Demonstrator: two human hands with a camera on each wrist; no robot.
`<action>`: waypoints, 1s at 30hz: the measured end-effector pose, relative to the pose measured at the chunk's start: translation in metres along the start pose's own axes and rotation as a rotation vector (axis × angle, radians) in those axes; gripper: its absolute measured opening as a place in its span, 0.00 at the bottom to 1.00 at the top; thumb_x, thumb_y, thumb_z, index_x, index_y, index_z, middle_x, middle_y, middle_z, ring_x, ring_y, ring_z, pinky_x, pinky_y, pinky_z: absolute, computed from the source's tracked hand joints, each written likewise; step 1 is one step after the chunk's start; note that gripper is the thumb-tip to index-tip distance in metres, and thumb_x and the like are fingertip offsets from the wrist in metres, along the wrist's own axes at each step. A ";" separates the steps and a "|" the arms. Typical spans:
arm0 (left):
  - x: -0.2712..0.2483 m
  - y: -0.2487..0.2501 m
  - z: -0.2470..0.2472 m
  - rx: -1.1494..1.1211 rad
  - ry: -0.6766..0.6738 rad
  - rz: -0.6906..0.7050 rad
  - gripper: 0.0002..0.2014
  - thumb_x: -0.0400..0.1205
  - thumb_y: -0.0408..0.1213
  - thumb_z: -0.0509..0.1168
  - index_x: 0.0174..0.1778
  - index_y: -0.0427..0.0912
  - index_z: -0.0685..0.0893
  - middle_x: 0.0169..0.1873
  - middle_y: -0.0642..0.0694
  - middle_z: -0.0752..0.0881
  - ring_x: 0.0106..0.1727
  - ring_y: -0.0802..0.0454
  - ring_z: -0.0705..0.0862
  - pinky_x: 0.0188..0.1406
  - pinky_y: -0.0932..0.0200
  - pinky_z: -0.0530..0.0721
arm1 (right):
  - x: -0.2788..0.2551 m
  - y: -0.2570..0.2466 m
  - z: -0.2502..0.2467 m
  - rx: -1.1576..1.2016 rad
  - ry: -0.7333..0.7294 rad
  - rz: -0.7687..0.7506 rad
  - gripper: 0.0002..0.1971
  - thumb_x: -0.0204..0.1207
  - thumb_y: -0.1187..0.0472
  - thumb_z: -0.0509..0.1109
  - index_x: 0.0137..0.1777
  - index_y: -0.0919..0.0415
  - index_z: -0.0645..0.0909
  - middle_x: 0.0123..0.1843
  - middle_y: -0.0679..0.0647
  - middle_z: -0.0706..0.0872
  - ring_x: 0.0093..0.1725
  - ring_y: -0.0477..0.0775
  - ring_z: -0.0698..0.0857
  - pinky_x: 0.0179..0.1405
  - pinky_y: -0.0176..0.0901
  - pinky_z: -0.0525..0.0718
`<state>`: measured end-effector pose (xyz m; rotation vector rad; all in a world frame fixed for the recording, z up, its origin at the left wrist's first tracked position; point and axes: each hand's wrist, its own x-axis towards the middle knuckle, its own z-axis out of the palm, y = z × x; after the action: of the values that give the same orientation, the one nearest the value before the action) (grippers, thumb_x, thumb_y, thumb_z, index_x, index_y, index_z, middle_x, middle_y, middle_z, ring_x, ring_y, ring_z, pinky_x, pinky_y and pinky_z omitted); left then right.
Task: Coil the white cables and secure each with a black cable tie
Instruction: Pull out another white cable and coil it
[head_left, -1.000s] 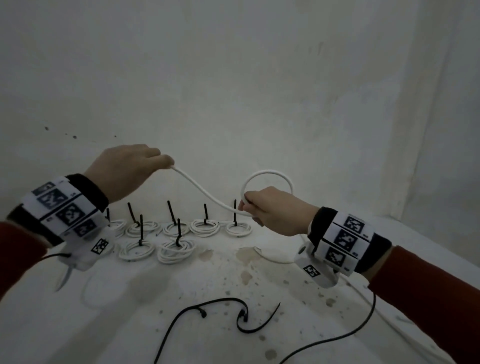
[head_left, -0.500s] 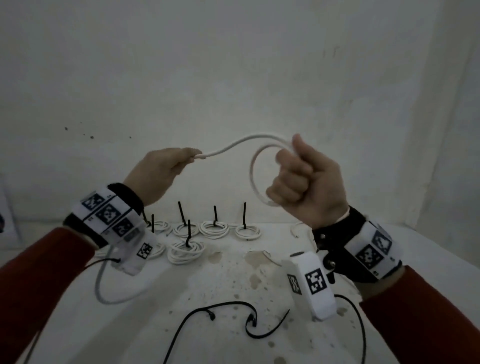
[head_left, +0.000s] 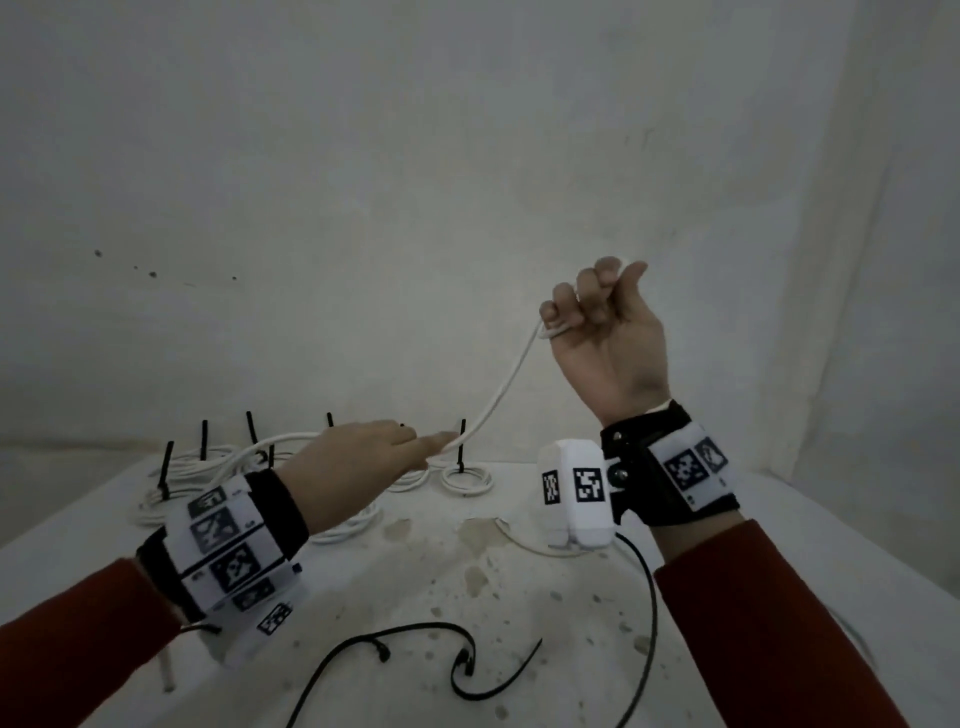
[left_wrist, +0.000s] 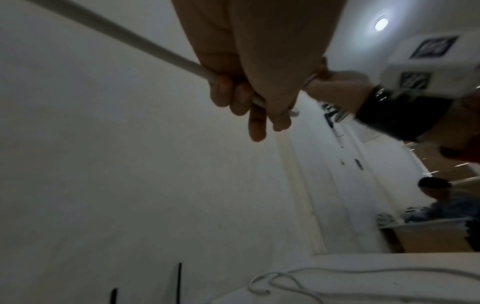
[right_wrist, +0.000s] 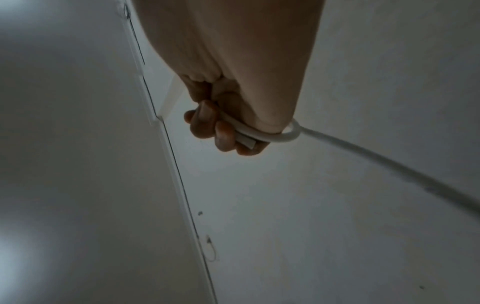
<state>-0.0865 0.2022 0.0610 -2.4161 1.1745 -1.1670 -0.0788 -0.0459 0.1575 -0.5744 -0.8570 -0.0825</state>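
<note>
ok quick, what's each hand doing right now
Left hand: grips the white cable low, near the table.
Right hand: raised, fingers curled round a small loop of that cable.

You have no words, brand names or numbers to read in any of the three views. The only signs are the black-and-white square code markers: on the left wristband (head_left: 228, 540), on the right wristband (head_left: 688, 467), and on the white camera housing (head_left: 574, 491) hanging under your right wrist. They are patterns, not letters. The housing's markers also show, blurred, in the left wrist view.
</note>
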 end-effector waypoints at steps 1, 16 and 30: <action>0.002 0.002 -0.006 0.017 0.004 0.031 0.52 0.45 0.20 0.78 0.69 0.45 0.73 0.30 0.53 0.79 0.27 0.53 0.78 0.17 0.65 0.72 | 0.002 0.004 -0.003 -0.052 0.043 0.016 0.22 0.83 0.48 0.51 0.33 0.57 0.77 0.23 0.49 0.68 0.25 0.49 0.68 0.36 0.41 0.70; 0.016 -0.012 -0.083 -0.156 0.207 -0.036 0.09 0.81 0.43 0.53 0.54 0.52 0.75 0.33 0.53 0.84 0.34 0.53 0.81 0.23 0.53 0.82 | -0.033 0.058 -0.004 -1.221 -0.335 0.402 0.21 0.89 0.58 0.50 0.35 0.62 0.73 0.24 0.52 0.76 0.21 0.46 0.72 0.26 0.38 0.71; 0.040 0.008 -0.051 -1.106 0.246 -0.508 0.14 0.88 0.38 0.52 0.41 0.42 0.81 0.32 0.50 0.80 0.31 0.67 0.76 0.35 0.76 0.71 | -0.040 0.049 0.020 -0.519 -0.083 0.503 0.28 0.77 0.38 0.53 0.19 0.54 0.66 0.12 0.45 0.58 0.13 0.47 0.53 0.22 0.44 0.49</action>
<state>-0.1131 0.1747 0.1136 -3.6387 1.6345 -1.1106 -0.1042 -0.0005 0.1166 -1.2739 -0.7482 0.1851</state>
